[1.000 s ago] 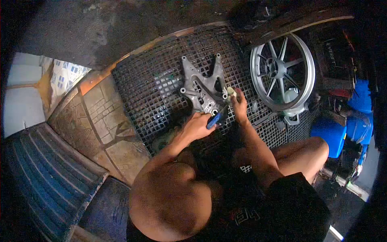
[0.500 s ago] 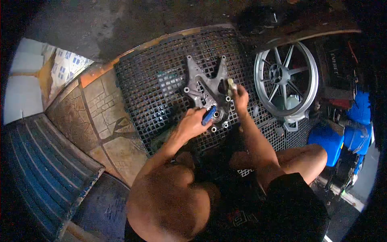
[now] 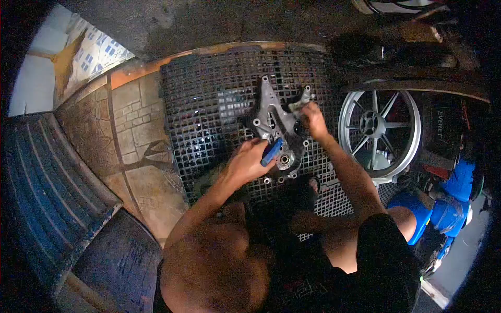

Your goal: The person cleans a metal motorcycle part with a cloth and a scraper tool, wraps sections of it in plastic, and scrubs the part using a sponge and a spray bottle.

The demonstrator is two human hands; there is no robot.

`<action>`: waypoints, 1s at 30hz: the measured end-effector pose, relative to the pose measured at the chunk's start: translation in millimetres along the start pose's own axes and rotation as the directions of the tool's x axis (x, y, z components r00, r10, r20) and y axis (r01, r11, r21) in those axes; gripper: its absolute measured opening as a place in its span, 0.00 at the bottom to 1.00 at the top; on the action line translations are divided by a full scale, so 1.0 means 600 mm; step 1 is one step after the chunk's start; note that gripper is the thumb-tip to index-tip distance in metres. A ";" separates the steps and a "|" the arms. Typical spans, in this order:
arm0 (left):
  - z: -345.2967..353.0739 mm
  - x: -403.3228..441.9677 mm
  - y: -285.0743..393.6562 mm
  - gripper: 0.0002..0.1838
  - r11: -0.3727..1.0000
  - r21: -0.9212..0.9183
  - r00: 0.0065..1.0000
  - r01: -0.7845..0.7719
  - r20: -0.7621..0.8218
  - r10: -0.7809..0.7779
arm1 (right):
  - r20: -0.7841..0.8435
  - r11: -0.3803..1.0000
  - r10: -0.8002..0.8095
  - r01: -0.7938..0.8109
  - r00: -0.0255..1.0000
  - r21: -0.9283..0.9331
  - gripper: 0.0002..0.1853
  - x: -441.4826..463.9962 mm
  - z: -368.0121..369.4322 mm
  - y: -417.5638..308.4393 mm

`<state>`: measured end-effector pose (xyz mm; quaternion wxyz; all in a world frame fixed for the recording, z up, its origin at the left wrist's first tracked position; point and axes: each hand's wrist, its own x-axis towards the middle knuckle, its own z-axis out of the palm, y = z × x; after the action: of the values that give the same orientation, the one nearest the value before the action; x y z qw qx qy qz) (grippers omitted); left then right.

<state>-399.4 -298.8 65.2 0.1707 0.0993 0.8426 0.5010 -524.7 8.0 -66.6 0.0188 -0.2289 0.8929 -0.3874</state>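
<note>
A grey metal casting (image 3: 275, 115) with two upper arms, bolt holes and a round bearing seat (image 3: 284, 160) lies on a black grid mat (image 3: 209, 78). My left hand (image 3: 249, 160) is closed round a blue oblong object (image 3: 272, 152) at the casting's lower left; its exact kind does not show. My right hand (image 3: 315, 122) is closed on a small pale object (image 3: 298, 106) against the casting's upper right arm. Fingers and blur hide most of that pale object, so its kind is unclear.
A silver spoked wheel rim (image 3: 415, 128) stands to the right of the mat. Blue containers (image 3: 409, 211) are beyond my right knee. On the left are stone-patterned tiles (image 3: 146, 188) and a ridged blue panel (image 3: 47, 203). A dark plank (image 3: 417, 87) juts in at the upper right.
My right hand has moved up along the casting's right arm with the pale object. My left hand keeps the blue object near the same spot. The whole view has shifted slightly.
</note>
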 end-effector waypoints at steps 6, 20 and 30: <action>-0.024 -0.007 0.013 0.21 0.997 0.010 0.995 0.074 0.059 -0.075 | 0.191 0.925 0.050 0.027 0.980 -0.379 0.16 0.095 -0.030 0.070; 0.021 -0.025 -0.037 0.22 0.994 0.102 0.999 0.040 0.029 -0.043 | 0.305 0.938 0.343 -0.339 0.888 -0.068 0.18 0.049 -0.027 -0.053; 0.009 -0.035 -0.032 0.27 0.976 0.087 0.979 0.202 -0.033 -0.200 | 0.547 0.980 0.042 0.073 0.836 -0.187 0.09 0.066 -0.021 -0.140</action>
<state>-378.0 -310.5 50.1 0.2055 0.0151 0.8721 0.4439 -529.8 -50.3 7.0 0.2473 -0.3380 0.8825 -0.2141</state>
